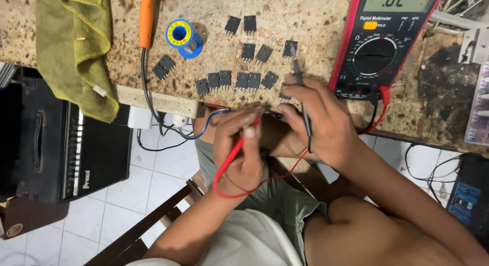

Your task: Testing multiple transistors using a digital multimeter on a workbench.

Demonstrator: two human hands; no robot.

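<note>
Head view, looking down at a speckled brown workbench [305, 21]. Left hand [239, 149] closed around a red probe [235, 153], pinched like a pencil, tip pointing toward the bench edge. Right hand [318, 121] closed around a black probe [300, 88], tip up by a small black part [290, 48] at the far right of the group. Red wire [239, 193] looping under both hands. Rows of flat black square parts [239, 80] lying just beyond the fingers (each with thin legs). Red meter [384, 42] on the right, with a grey screen at the far end, an orange button and a round black dial. Blue and yellow round spool [183, 38] to the left of the parts. Orange-handled tool [147, 19] beside it. Green cloth [76, 47] hanging over the left bench edge. Black box [66, 144] with a small label below, on the white tile floor [153, 179].
</note>
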